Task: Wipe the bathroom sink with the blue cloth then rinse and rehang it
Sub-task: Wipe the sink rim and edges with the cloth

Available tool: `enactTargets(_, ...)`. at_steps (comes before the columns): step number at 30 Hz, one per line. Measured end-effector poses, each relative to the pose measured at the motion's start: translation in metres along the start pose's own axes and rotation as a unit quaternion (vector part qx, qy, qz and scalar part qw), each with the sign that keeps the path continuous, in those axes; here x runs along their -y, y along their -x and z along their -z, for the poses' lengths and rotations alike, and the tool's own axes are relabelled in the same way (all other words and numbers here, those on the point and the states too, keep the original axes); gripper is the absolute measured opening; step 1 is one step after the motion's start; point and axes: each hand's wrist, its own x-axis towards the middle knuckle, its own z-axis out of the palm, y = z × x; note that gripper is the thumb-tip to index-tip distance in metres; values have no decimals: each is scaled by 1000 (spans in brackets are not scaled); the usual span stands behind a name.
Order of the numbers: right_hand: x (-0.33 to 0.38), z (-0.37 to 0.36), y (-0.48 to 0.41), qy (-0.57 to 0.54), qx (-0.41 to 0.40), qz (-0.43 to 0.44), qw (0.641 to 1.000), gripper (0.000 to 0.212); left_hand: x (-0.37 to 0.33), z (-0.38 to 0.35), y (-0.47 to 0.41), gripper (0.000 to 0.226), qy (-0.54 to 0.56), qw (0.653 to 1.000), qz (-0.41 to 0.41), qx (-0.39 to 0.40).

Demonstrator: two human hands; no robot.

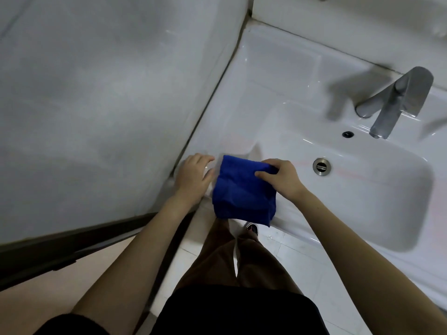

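Observation:
The blue cloth (242,192) is folded and hangs across the front left edge of the white sink (273,76), its lower part dangling below the rim. My right hand (283,177) pinches the cloth's upper right corner between thumb and fingers. My left hand (193,175) sits at the sink's front left corner, fingers loosely curled beside the cloth's left edge. Whether it holds the cloth is unclear. The basin (362,189) lies to the right, with its metal drain (321,166).
A chrome faucet (391,105) stands at the back right, with an overflow hole (347,134) below it. A white wall panel (96,93) closes off the left side. My legs and a shoe (252,229) stand on the tiled floor (290,267).

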Motion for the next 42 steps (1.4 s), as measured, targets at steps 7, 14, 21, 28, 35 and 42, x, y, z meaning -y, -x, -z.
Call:
enactTargets(7,-3,-9,42,108,-70,223,966,21,15,3,42,45,-50,998,-41,25)
enactTargets(14,-36,-16,68,253,-54,394,882,24,17,3,46,26,-59,997,-45,19)
enactTargets(21,4,-17,70,266,24,199,943,34,17,4,46,28,-58,997,-41,27)
enactTargets(28,24,-18,32,285,110,107,946,59,14,8,46,29,-43,998,-33,29)
enactTargets(35,15,-20,33,179,163,31,970,32,16,6,46,21,-42,998,-45,24)
enactTargets(42,17,-17,52,101,130,2,986,30,15,13,44,25,-45,997,-52,34)
